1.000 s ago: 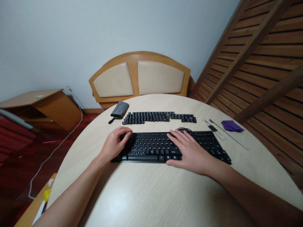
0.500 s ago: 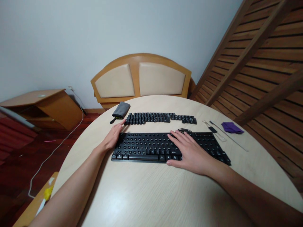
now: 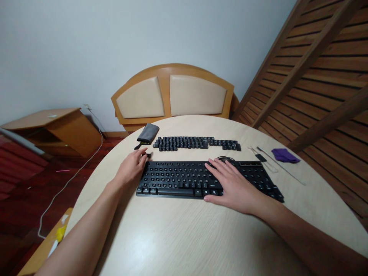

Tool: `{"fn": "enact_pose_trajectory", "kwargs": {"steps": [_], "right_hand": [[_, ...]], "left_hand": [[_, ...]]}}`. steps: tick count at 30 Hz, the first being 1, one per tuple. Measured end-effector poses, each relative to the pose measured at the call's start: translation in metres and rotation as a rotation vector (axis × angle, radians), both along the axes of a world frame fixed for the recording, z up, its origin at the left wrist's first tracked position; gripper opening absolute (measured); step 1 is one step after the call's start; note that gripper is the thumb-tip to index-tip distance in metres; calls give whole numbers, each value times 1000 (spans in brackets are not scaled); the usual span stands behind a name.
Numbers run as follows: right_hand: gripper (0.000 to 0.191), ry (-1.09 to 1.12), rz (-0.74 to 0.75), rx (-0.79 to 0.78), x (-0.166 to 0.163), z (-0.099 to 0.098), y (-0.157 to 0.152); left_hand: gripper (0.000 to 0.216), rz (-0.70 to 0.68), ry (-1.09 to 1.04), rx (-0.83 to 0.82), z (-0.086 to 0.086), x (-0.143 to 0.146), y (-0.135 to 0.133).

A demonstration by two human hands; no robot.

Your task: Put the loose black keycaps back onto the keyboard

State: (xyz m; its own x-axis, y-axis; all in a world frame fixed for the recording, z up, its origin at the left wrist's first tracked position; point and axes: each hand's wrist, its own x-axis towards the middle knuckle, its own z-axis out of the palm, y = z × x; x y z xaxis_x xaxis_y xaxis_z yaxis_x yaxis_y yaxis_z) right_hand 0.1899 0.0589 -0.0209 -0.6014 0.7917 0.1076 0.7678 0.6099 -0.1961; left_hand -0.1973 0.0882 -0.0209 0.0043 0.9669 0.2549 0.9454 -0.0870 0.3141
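Our round table [image 3: 184,237] in a plain room.
Behind it we see a padded chair [image 3: 172,96] and pale wall [image 3: 115,38]; left, a low cabinet [image 3: 57,128] on red floor [image 3: 25,199]; right, slatted wood [image 3: 324,76].

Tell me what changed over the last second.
The left hand slid off the left end of the keyboard to its far left corner, where its fingertips now meet a single black keycap; whether it is in the grip is unclear. The right hand stayed flat on the keys, and the keycap row, grey pouch and purple cloth stayed put.
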Motion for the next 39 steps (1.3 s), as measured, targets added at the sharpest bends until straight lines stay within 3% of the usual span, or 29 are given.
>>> {"fn": "enact_pose_trajectory", "kwargs": {"steps": [6, 13, 17, 22, 30, 39], "right_hand": [[103, 19, 4, 4, 1, -3, 1], [101, 33, 9, 23, 4, -8, 2], [101, 15, 3, 36, 4, -9, 2], [98, 28, 10, 48, 5, -11, 3], [98, 36, 15, 48, 5, -11, 3], [98, 38, 20, 52, 4, -10, 4]], "left_hand": [[35, 15, 92, -56, -1, -15, -4], [37, 105, -24, -109, 24, -12, -16], [36, -36, -187, -138, 38, -1, -26], [31, -154, -300, -309, 51, 7, -37], [24, -210, -423, -602, 61, -1, -47], [22, -253, -439, -683, 66, -2, -47]]}}
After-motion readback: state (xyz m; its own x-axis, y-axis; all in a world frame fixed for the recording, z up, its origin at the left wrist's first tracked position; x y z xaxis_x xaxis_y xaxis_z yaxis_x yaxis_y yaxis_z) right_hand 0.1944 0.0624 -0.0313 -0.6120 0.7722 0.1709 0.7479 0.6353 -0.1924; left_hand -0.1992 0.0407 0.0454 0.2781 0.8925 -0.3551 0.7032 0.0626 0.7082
